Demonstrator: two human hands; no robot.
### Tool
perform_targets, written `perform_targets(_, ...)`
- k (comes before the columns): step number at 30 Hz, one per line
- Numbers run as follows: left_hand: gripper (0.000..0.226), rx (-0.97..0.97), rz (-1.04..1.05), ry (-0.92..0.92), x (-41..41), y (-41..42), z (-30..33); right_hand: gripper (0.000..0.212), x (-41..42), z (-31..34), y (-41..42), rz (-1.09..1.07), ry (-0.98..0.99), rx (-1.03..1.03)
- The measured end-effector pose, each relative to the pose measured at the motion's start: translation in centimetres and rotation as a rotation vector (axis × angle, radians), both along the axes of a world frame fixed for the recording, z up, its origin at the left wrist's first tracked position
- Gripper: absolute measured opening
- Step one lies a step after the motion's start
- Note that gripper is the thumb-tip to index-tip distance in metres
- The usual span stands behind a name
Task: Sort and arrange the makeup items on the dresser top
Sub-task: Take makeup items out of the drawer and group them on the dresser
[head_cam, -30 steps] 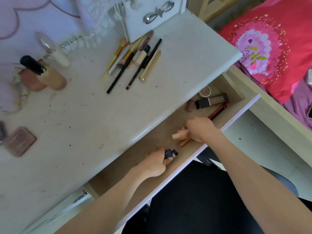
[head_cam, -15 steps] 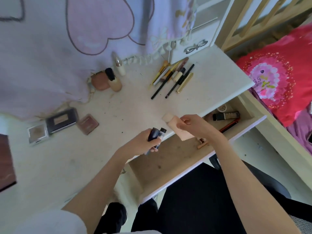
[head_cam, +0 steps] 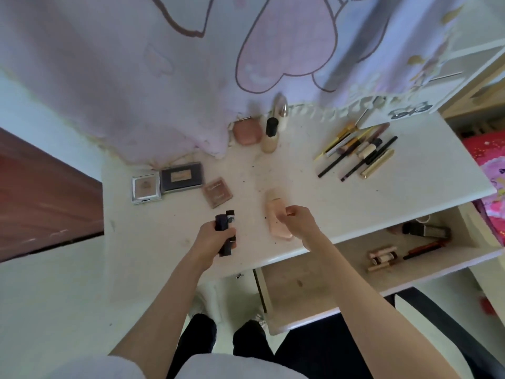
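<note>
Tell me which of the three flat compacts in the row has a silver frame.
The leftmost compact, square with a silver frame; the middle one is black, the right one brownish pink.

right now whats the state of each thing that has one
drawer: pulled open
left hand: grips dark tubes, upright over the dresser top
right hand: holds peach tube, tilted
beige bottle: upright, black cap on
silver compact: closed, flat
pencils: lying grouped

A pale lilac cloth (head_cam: 164, 77) printed with pink hearts hangs across the top of the frame. A reddish-brown wooden panel (head_cam: 41, 192) fills the left edge. Red and pink patterned bedding (head_cam: 489, 160) shows at the right edge.
</note>
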State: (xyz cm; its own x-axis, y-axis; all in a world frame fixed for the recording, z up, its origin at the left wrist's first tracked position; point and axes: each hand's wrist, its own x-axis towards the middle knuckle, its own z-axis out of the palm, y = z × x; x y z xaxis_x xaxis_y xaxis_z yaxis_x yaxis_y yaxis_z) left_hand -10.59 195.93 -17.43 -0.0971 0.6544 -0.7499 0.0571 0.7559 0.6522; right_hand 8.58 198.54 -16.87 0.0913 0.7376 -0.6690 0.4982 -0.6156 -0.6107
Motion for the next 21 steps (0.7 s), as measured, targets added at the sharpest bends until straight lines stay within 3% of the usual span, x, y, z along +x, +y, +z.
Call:
perform_targets(4,0.016,-0.012,0.015,0.023,-0.3,0.4,-0.5,0.025,-0.9,-0.4,0.4,-0.066,-0.001,-0.017)
perform_targets(11,0.023,0.01,-0.055,-0.033,-0.3,1.8,-1.3,0.034,-0.8,-0.6,1.1,-0.218,-0.087,0.077)
perform_targets(16,0.015,0.015,-0.221,-0.095,0.7,4.0,-1.1,0.016,0.3,-0.3,0.7,-0.433,-0.097,0.13)
perform_targets(21,0.015,-0.011,-0.253,-0.15,3.2,5.8,-0.5,0.02,2.1,0.2,2.0,-0.526,-0.034,0.115)
